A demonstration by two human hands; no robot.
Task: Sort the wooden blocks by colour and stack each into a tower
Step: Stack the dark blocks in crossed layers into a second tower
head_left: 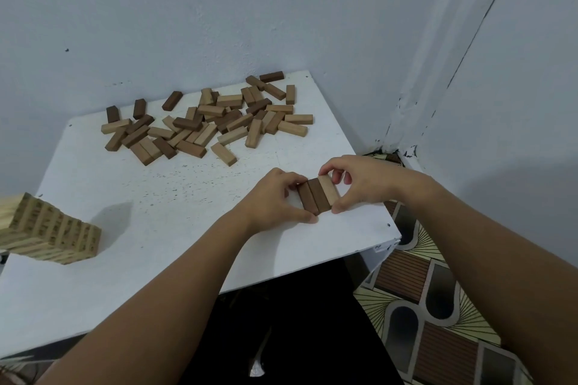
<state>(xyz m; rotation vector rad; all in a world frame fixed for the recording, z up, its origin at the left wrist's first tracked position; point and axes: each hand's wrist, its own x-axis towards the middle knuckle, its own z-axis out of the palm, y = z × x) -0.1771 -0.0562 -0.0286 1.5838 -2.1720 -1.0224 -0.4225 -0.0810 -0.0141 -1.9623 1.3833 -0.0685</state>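
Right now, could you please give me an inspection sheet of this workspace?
Surface: white table, speckled, set in a corner.
Job's things: row of three blocks, two dark and one light, near the right edge; loose pile of mixed blocks at the back.
Clutter: pale wooden stack at the left edge.
Grippers: left hand and right hand pinch the row from either side.
Cables: nothing seen.
Surroundings: pale blue walls; patterned floor.

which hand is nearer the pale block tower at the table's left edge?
Left. The left hand is right of the pale block tower, across bare table; the right hand lies farther right, beyond the held blocks.
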